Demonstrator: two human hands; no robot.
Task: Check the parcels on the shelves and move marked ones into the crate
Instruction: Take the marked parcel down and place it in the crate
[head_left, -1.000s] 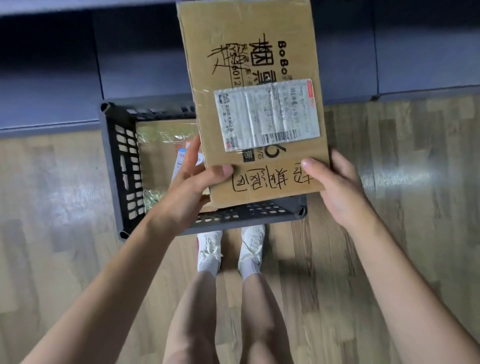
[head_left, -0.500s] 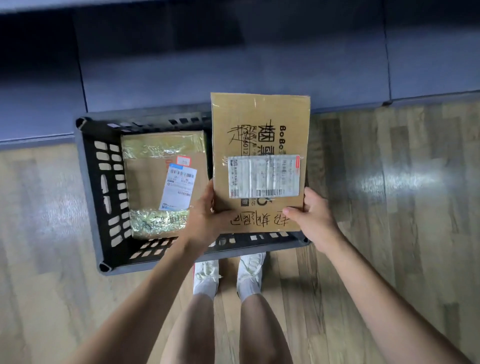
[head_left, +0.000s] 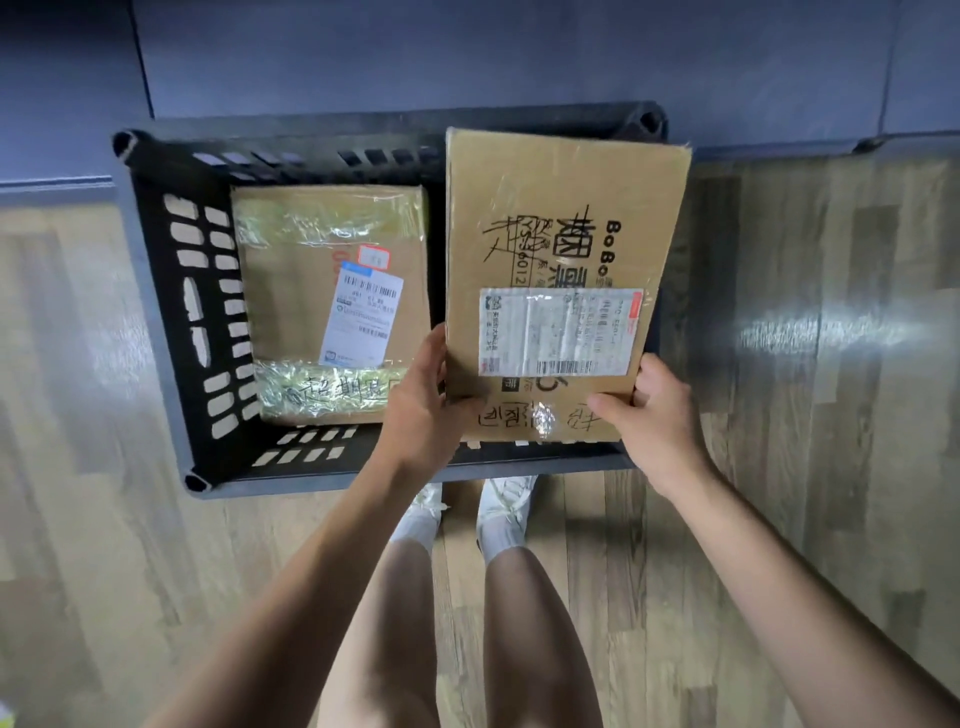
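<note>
Two hands hold a flat box (head_left: 563, 249) by its near edge, left hand (head_left: 422, 400) and right hand (head_left: 655, 415) fingers curled round it, box over the right side of the crate (head_left: 171, 312), another box (head_left: 311, 306) inside, left of the fingers

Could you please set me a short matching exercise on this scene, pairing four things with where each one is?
Things:
1. large box
2. small box
3. crate
4. white shoes

Places:
A. on the wooden floor, against the dark shelf base
B. lying in the left half of the crate
C. below the crate's near rim
D. held at its near edge by the left hand and right hand, over the crate's right half

Pairs: 1-D, 2-B, 3-A, 4-C
</note>
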